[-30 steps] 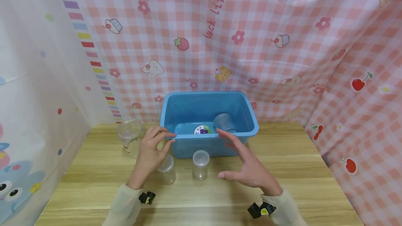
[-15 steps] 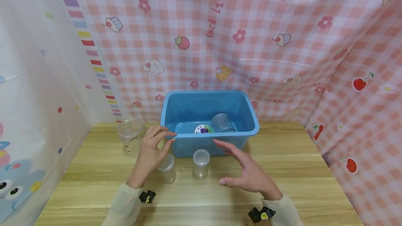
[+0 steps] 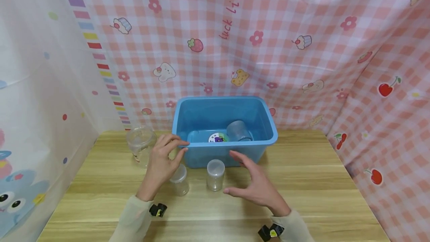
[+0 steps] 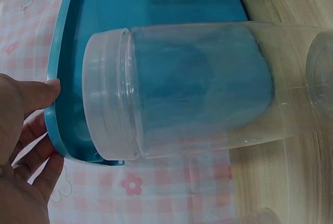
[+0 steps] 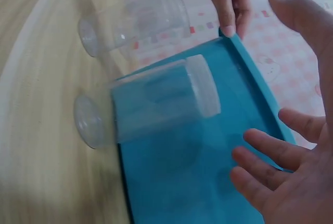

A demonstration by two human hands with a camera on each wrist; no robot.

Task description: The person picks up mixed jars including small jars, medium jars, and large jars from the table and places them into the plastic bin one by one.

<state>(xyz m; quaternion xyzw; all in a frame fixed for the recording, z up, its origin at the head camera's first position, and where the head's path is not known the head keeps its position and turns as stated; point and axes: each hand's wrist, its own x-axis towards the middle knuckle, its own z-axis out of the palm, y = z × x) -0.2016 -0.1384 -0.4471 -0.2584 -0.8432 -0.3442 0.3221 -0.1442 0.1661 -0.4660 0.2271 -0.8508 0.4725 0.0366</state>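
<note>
My left hand (image 3: 161,163) pinches the near left corner of a blue plastic bin (image 3: 231,144), thumb and fingers on its rim; the left wrist view shows this grip (image 4: 54,91). To its right, my right hand (image 3: 256,184) is held with thumb and fingers spread, holding nothing. Just left of that thumb a clear jar (image 3: 215,178) with a whitish lid stands upright in front of the bin, apart from the hand. A second lidded clear jar (image 3: 180,186) stands beside the left hand, partly hidden by it. Inside the bin another clear jar (image 3: 238,130) lies tipped over.
At the table's back left stands a larger clear jar (image 3: 141,143), partly behind the left hand. A round label with a purple fruit print (image 3: 217,137) shows on the bin's floor. Checked cloth (image 3: 215,47) hangs behind the wooden table (image 3: 302,182).
My right hand has shifted left, closer to the middle jar. The jar in the bin has settled slightly left. The left hand stays at the bin's rim.
</note>
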